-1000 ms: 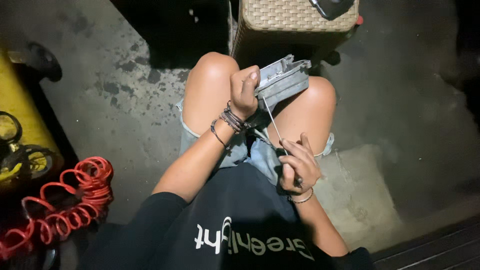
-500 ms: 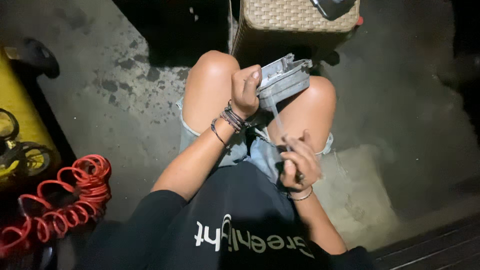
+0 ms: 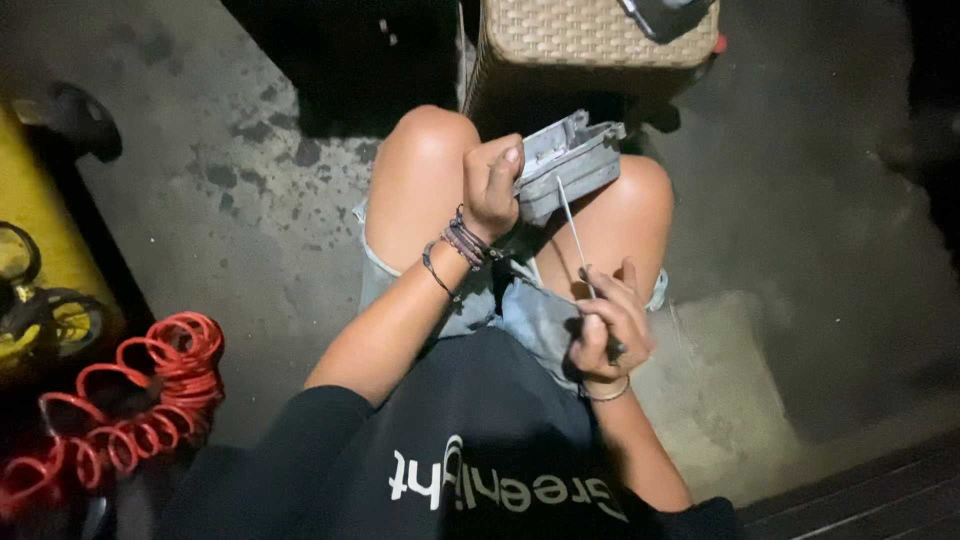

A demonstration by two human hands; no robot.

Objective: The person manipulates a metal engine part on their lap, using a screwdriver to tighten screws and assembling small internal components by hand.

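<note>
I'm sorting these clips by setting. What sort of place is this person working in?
Probably a garage or repair workshop. The stained bare concrete floor, the coiled red air hose and the grey metal housing that the left hand holds while the right hand works a thin metal rod suggest it.

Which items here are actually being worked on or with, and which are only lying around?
In use:
- grey metal box-shaped part, held by left hand
- thin metal-shafted screwdriver, gripped by right hand

Lying about:
- red coiled hose
- woven wicker basket
- yellow equipment
</note>
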